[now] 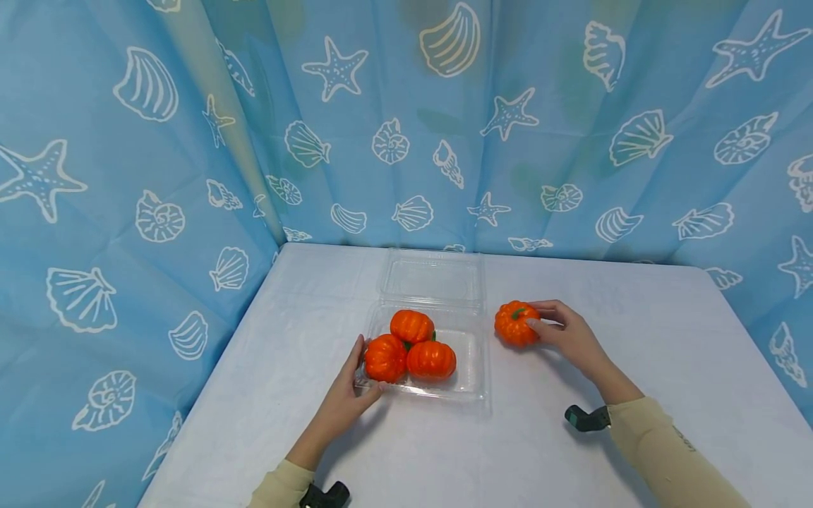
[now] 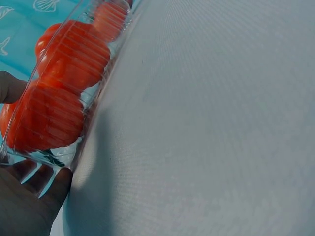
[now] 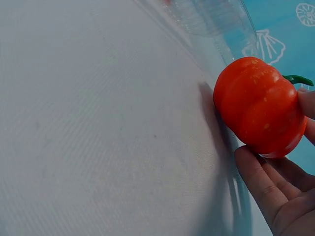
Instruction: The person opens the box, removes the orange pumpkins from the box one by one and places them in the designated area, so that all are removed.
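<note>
Here, the right hand (image 1: 568, 339) has its grip clamped on a ribbed orange pumpkin (image 1: 513, 326), thumb on one side and fingers on the other. This pumpkin is just to the right of a clear plastic clamshell container (image 1: 470, 358) and apart from it, with its green stem (image 1: 517, 312) facing up; whether its underside touches the white counter (image 1: 521, 451) I cannot tell. The left hand (image 1: 346, 395) also has its grip closed, pinching the near left corner of the container, with the thumb along the front rim and the fingers up the left side.

Inside the container's base, three more orange pumpkins lie bunched toward the left: a back pumpkin (image 1: 411, 325), a left pumpkin (image 1: 384, 358) beside the left hand's fingers, and a right pumpkin (image 1: 432, 360). The right part of the base is bare. The clear lid (image 1: 432, 279) lies folded back behind the base, near a blue curtain (image 1: 406, 180) printed with white shells and starfish. Both forearms wear beige sleeves (image 1: 673, 448), with a black device (image 1: 587, 418) at each wrist.
</note>
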`<action>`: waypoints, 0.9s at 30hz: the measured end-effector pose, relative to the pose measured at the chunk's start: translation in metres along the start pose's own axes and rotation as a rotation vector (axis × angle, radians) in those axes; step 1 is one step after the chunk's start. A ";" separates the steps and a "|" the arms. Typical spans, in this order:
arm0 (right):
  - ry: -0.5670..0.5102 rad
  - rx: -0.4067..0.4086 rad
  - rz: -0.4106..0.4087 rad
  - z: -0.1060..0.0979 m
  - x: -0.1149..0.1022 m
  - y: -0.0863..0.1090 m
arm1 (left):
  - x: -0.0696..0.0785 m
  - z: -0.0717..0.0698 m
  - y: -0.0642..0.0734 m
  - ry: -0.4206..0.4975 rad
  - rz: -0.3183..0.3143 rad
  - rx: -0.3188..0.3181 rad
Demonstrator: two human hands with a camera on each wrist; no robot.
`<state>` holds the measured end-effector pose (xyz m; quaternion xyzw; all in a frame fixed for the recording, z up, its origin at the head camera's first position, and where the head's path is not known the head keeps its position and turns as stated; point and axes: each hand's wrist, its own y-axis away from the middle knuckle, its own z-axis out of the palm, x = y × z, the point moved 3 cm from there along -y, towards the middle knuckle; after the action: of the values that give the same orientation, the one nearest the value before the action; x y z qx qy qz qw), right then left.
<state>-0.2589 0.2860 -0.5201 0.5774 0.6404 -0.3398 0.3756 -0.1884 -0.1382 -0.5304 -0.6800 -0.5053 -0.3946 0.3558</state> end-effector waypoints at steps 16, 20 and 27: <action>-0.129 -0.008 0.118 0.002 0.005 0.001 | 0.002 0.000 0.000 0.001 -0.008 0.001; -0.134 -0.009 0.118 0.002 0.007 0.000 | 0.003 0.000 0.001 0.014 -0.011 -0.001; -0.127 -0.005 0.120 0.002 0.006 0.001 | 0.003 -0.001 0.001 0.016 -0.011 0.000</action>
<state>-0.2586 0.2877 -0.5262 0.5911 0.5805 -0.3508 0.4366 -0.1871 -0.1379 -0.5271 -0.6741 -0.5060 -0.4020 0.3576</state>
